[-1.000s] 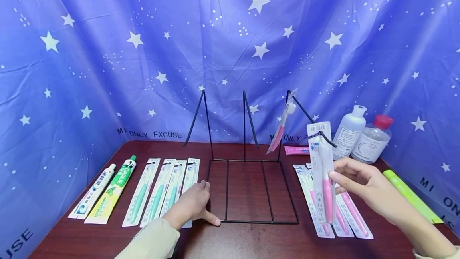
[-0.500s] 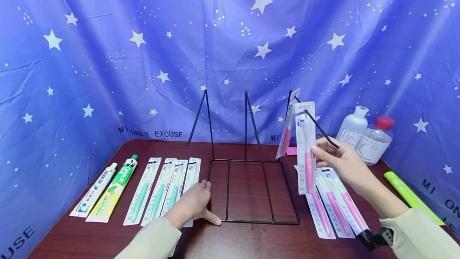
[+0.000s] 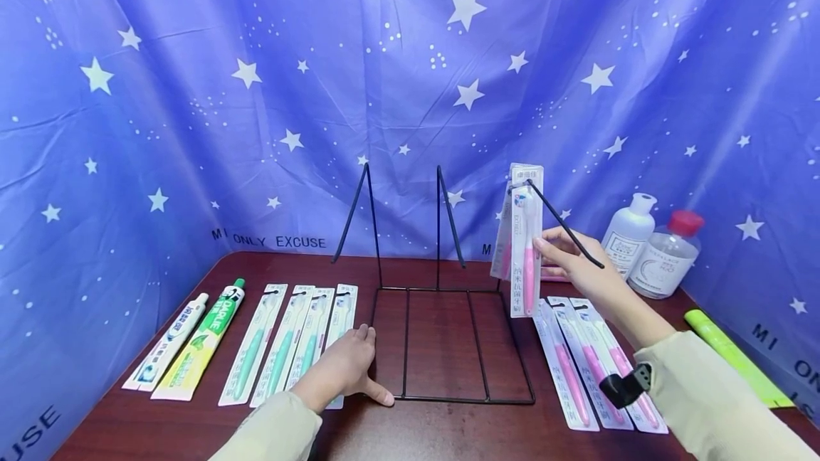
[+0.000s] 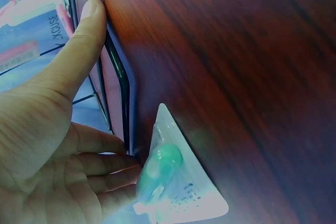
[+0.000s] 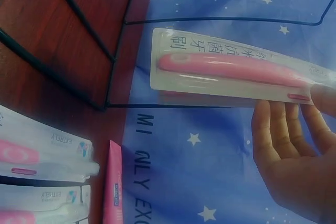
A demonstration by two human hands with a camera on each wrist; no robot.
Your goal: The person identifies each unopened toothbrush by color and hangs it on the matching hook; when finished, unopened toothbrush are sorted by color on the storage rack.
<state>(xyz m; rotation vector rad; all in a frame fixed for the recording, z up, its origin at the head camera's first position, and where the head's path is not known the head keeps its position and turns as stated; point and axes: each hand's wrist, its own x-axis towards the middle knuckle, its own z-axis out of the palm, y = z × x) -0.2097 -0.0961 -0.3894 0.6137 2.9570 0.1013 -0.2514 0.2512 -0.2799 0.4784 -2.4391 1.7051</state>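
My right hand (image 3: 573, 255) pinches the edge of a packaged pink toothbrush (image 3: 527, 255), whose card hangs by its hole on the right prong of a black wire rack (image 3: 485, 347). Another packaged pink toothbrush hangs just behind it, mostly covered. In the right wrist view, thumb and fingers meet at the side of the toothbrush pack (image 5: 226, 72). My left hand (image 3: 349, 365) rests at the rack's front left corner, thumb stretched along the front bar and fingers extended beside the left bar. Its fingertips lie close to a packaged green toothbrush (image 4: 163, 166), partly hidden under the hand in the head view.
Several packaged green toothbrushes (image 3: 253, 347) and two toothpaste tubes (image 3: 198, 340) lie on the left. Pink toothbrush packs (image 3: 566, 368) lie under my right forearm. A white bottle (image 3: 628, 233), a red-capped bottle (image 3: 666, 255) and a yellow-green tube (image 3: 737, 358) stand or lie at right.
My right hand has slid the pink toothbrush pack back along the prong, leftward and up in view, close to the one hanging behind. The left hand has stayed in place.
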